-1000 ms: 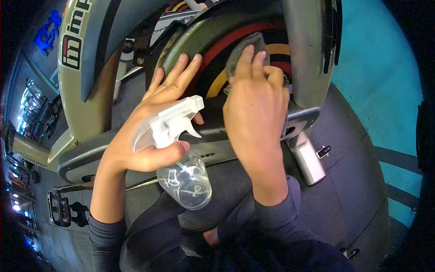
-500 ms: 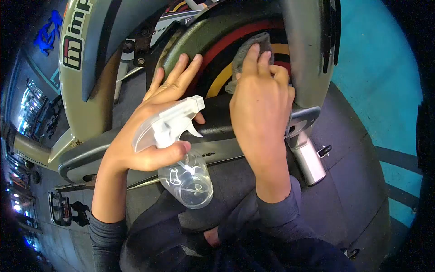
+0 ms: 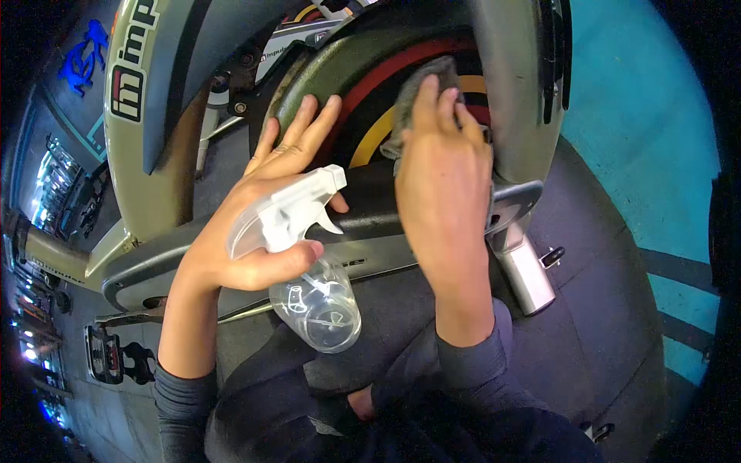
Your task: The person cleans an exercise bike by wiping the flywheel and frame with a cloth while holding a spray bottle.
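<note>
My left hand holds a clear spray bottle with a white trigger head by its neck, between thumb and palm. Its other fingers lie spread on the green-grey rim of the exercise bike's wheel. The bottle tilts, its nozzle towards the upper right. My right hand presses a grey cloth against the wheel disc, which has black, red and yellow rings. Part of the cloth is hidden beneath the palm and fingers.
The bike's frame post rises at the left, a grey upright at the right. A silver stabiliser foot stands below right. A pedal sits at lower left. Blue flooring lies right.
My right hand has shifted slightly with the cloth, and its fingers sit a little differently on it. My left hand and the bottle have hardly moved.
</note>
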Available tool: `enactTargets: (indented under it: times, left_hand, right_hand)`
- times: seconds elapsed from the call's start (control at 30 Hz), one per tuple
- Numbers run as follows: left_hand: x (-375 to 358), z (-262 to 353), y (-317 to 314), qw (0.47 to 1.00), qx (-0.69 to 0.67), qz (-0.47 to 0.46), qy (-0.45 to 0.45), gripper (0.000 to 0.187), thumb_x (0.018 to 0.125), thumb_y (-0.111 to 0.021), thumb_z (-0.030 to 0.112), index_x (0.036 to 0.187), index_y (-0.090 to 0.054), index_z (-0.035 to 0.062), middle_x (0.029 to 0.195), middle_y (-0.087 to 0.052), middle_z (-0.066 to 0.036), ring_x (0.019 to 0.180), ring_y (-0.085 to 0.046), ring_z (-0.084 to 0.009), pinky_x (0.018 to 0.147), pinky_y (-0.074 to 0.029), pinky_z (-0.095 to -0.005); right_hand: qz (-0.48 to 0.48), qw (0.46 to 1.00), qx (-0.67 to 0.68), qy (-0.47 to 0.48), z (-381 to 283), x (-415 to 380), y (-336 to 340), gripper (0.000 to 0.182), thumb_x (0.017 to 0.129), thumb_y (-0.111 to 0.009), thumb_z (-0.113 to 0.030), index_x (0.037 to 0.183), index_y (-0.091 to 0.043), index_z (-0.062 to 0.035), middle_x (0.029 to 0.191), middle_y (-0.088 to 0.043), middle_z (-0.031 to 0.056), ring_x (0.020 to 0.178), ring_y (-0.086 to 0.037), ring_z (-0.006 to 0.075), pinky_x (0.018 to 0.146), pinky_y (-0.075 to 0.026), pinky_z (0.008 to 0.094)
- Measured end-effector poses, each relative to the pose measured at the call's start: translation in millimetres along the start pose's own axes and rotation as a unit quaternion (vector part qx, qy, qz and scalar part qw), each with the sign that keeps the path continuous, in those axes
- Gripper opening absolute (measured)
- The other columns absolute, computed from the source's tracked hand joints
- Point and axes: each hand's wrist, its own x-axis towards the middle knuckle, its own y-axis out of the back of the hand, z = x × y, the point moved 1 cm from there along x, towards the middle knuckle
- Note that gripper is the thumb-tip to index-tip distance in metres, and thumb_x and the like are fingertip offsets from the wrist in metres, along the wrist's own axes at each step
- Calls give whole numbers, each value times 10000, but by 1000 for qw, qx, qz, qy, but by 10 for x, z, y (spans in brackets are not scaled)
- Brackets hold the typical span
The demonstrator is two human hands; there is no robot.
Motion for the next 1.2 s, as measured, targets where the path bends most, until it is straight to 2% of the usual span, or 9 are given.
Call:
enactTargets:
  times: [0.13, 0.2, 0.43, 0.6, 0.7, 0.73, 0.93, 1.0, 1.2]
  left_hand:
    - [6, -18, -7, 1000, 1, -2, -4, 583, 618, -545, 526, 832, -676, 0, 1566, -180, -265, 1479, -37, -415, 1154, 68, -544]
    - [8, -14, -10, 1000, -1, 9, -22, 470, 633, -571, 426, 860, -647, 21, 1557, -234, -244, 1465, -127, -428, 1162, -9, -556]
    - [-3, 2, 0, 1000, 2, -7, -5, 609, 627, -542, 539, 853, -687, -8, 1562, -178, -275, 1474, -32, -430, 1153, 68, -548]
    - [0, 23, -17, 1000, 7, -4, -8, 640, 653, -530, 559, 875, -689, -21, 1562, -179, -274, 1473, -50, -432, 1152, 63, -546]
    - [-7, -20, -32, 999, 12, 10, -30, 503, 643, -575, 434, 915, -675, 23, 1561, -232, -231, 1465, -124, -426, 1159, -9, -564]
    - [-9, -20, -33, 999, 11, 10, -31, 503, 643, -575, 434, 915, -675, 23, 1561, -232, -231, 1465, -124, -426, 1159, -9, -564]
    - [-31, -25, -18, 1000, -10, 8, -12, 521, 649, -572, 440, 940, -678, 21, 1564, -222, -234, 1468, -107, -425, 1158, -7, -566]
    - [-21, -14, -15, 1000, 9, -12, 1, 711, 680, -502, 615, 930, -693, -23, 1573, -155, -260, 1476, -35, -423, 1151, 46, -553]
    - [-10, -30, -40, 1000, 24, -13, -6, 706, 696, -495, 639, 947, -709, 16, 1572, -155, -261, 1471, -39, -439, 1147, 40, -565]
  right_hand:
    - [33, 998, -39, -31, -36, 46, -75, 452, 871, -506, -111, 1285, -515, 71, 1230, -595, 249, 1067, -597, 317, 853, -494, 388]
    - [16, 999, -39, -34, -124, 47, -17, 445, 858, -516, -110, 1263, -536, 75, 1214, -598, 268, 977, -605, 289, 827, -496, 377]
    - [-25, 999, -33, 19, -43, 17, 36, 439, 850, -525, -104, 1257, -557, 57, 1227, -604, 248, 968, -605, 283, 803, -504, 384]
    - [28, 997, -74, -19, -4, 45, -57, 445, 853, -526, -107, 1261, -544, 71, 1214, -608, 253, 998, -612, 309, 823, -512, 380]
    - [-21, 999, -39, -22, -158, 53, 35, 450, 839, -544, -118, 1242, -555, 82, 1193, -615, 268, 980, -620, 300, 822, -514, 370]
    - [-21, 1000, -15, -4, -230, 22, 56, 520, 785, -555, -31, 1278, -493, 121, 1206, -598, 283, 967, -629, 342, 855, -513, 393]
    - [0, 1000, -22, -8, -153, -17, 67, 489, 846, -552, -140, 1294, -523, 54, 1255, -596, 237, 1028, -614, 275, 843, -489, 386]
    - [11, 999, -42, -18, 2, 46, -5, 469, 863, -531, -131, 1291, -515, 60, 1256, -597, 225, 1025, -627, 285, 820, -523, 390]
    - [-34, 999, -6, -33, -112, 106, 97, 495, 797, -564, -46, 1268, -506, 98, 1186, -614, 269, 997, -639, 332, 832, -539, 399]
